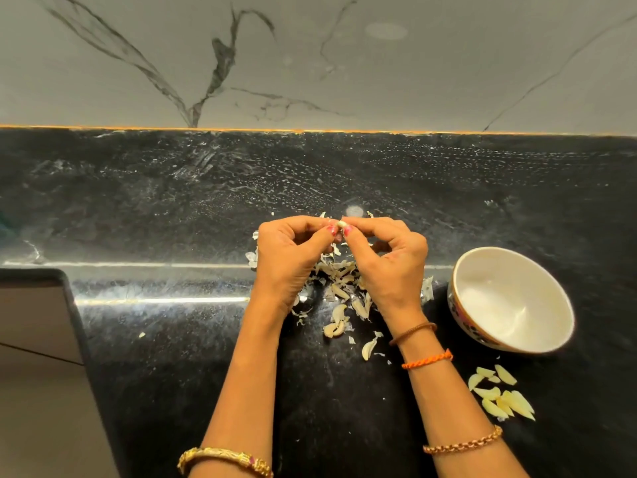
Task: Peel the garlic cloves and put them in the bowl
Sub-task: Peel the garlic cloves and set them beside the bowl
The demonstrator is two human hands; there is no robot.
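Observation:
My left hand [289, 257] and my right hand [386, 260] meet above the black counter, both pinching one small garlic clove [341, 223] between their fingertips. Below them lies a heap of papery skins and unpeeled cloves [339, 288]. A white bowl [462, 298] with a patterned outside stands to the right, tilted toward me, with nothing visible inside. Several peeled yellowish cloves [503, 396] lie on the counter in front of the bowl, near my right forearm.
The black stone counter [172, 357] ends at a grey marble wall [310, 63] behind. A notch in the counter's edge at the left opens onto a grey-brown surface [34, 374]. Loose skin flakes are scattered around the heap.

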